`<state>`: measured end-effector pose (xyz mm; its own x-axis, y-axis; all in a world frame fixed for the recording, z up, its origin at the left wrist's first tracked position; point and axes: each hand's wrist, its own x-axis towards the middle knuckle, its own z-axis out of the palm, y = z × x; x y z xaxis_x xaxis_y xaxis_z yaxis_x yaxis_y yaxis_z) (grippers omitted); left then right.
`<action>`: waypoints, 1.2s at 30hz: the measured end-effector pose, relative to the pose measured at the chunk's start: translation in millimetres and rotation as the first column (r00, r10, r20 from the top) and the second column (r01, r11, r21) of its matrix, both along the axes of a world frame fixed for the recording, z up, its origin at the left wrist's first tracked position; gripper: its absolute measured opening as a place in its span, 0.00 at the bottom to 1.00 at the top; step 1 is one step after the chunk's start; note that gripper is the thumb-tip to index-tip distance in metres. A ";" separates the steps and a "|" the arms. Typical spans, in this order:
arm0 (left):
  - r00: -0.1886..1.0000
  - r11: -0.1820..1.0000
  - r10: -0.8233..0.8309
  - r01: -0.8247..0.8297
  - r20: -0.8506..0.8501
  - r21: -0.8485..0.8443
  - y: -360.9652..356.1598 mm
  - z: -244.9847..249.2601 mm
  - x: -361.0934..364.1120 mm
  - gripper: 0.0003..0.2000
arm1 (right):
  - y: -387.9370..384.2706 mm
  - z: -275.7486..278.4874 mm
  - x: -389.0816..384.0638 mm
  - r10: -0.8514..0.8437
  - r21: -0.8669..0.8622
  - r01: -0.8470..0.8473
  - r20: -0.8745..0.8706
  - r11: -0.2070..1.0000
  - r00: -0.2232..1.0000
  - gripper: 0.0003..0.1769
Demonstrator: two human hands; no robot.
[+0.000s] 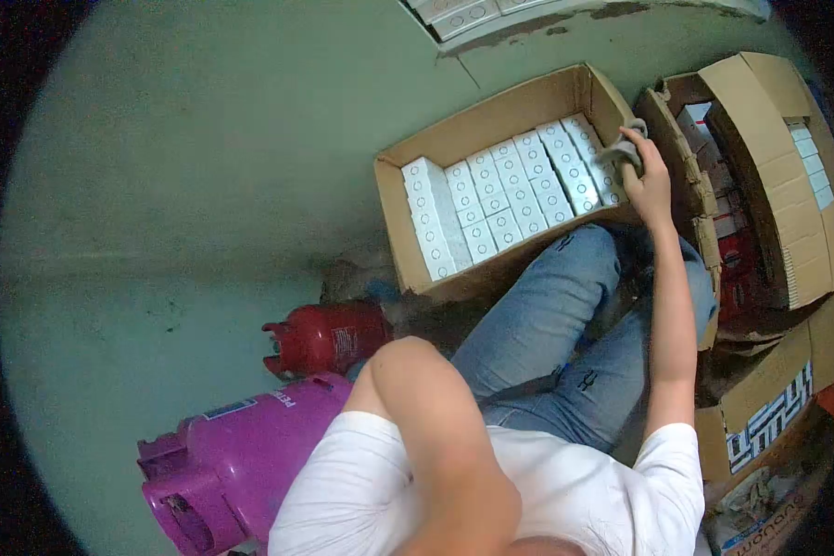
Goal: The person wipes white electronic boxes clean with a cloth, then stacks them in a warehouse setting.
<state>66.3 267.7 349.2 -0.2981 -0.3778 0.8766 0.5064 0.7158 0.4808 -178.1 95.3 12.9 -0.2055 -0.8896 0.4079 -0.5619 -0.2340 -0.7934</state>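
My right hand (650, 181) is closed around a crumpled grey cloth (627, 148), over the right end of an open cardboard box (394, 227). Rows of small white boxes (505, 195) with round marks on their ends fill much of that carton. At its left end, a column of them sits slightly apart from the rest. My left arm (435, 426) is bent back toward the camera, its hand outside the view.
Beside my left arm lies a purple gas cylinder (259, 454), with a smaller red cylinder (329, 338) beyond it. More opened cartons (778, 176) crowd the right side. A green wall (232, 139) rises behind, and a ledge (528, 28) at the top holds more white boxes.
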 end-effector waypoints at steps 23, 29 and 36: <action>-0.496 0.435 0.088 -0.761 0.864 -0.481 -182.1 -373.7 151.2 0.40 | -3.2 4.8 11.5 -0.068 -0.125 0.067 -0.008 0.990 0.998 0.24; -0.264 0.312 0.254 -0.888 0.931 -0.337 -177.5 -379.2 145.9 0.32 | -8.6 -9.3 1.5 -0.001 -0.112 -0.005 -0.055 0.994 0.998 0.19; -0.400 0.210 0.295 -0.859 0.868 -0.467 -181.3 -368.8 138.6 0.31 | 7.4 8.5 15.7 -0.039 -0.016 0.037 -0.170 0.999 0.985 0.14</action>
